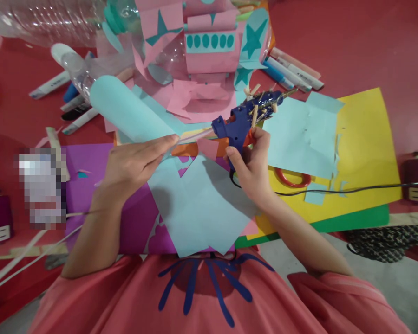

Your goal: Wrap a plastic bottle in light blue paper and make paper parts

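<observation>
My right hand (253, 172) is wrapped round the handle of a blue hot glue gun (241, 126), which points up and to the right. Dried glue and bits of wood cling to its front end. A long, clear glue stick (196, 135) sticks out of the gun's back. The fingers of my left hand (134, 162) are pressed together on the stick's outer end. Beneath both hands lies light blue paper (205, 204), with scraps of pink and orange paper near the gun. A light blue paper tube (125, 106) slants just beyond my left hand.
Pink paper pieces with teal shapes (211, 51) cover a plastic bottle construction at the back. Markers (296, 69) lie on both sides. A black cord (355, 190) crosses yellow paper (369, 139) and red-handled scissors (292, 178). A large clear bottle (55, 21) rests at the far left.
</observation>
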A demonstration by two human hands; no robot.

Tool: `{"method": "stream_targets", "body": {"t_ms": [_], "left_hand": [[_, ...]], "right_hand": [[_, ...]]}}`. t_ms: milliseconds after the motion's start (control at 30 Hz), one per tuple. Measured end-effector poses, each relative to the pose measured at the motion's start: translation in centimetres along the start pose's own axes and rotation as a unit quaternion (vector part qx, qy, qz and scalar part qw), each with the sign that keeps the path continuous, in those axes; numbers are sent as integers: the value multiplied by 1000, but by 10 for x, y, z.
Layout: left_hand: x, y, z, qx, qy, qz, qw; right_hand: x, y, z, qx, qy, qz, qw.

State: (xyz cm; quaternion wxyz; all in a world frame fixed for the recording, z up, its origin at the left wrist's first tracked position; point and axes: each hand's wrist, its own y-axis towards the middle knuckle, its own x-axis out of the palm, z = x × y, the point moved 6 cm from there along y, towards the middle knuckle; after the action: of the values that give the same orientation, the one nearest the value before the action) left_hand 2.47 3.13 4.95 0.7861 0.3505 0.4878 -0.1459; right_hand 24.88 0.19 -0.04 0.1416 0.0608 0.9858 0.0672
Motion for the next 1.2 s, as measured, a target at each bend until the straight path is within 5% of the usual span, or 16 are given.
{"method": "stream_targets", "body": {"t_ms": [267,467,600,700,767,900,1033,1200], "left_hand": [[-3,2,-3,-36,-87,45,995],[4,0,-32,-212,-328,120,913],[6,-6,-50,-305,-310,216,874],[2,-9,-53,-316,-255,255,878],[-3,-11,-55,-307,-190,247,899],[-12,-20,-60,-306,-50,146,939],[-14,-34,-66,-346,-30,67,935],[-12,-43,-76,-358,-75,79,927]], "right_hand": [[-1,1,1,4,-17,-8,1000],[-18,10,6,33,-3,13,999],[-31,12,9,53,1,32,998],[-38,10,6,44,-10,33,998],[-43,8,4,35,-28,34,998],[-49,6,3,43,-47,25,998],[-52,5,6,52,-27,14,998],[-57,7,6,50,-71,-38,996]]}}
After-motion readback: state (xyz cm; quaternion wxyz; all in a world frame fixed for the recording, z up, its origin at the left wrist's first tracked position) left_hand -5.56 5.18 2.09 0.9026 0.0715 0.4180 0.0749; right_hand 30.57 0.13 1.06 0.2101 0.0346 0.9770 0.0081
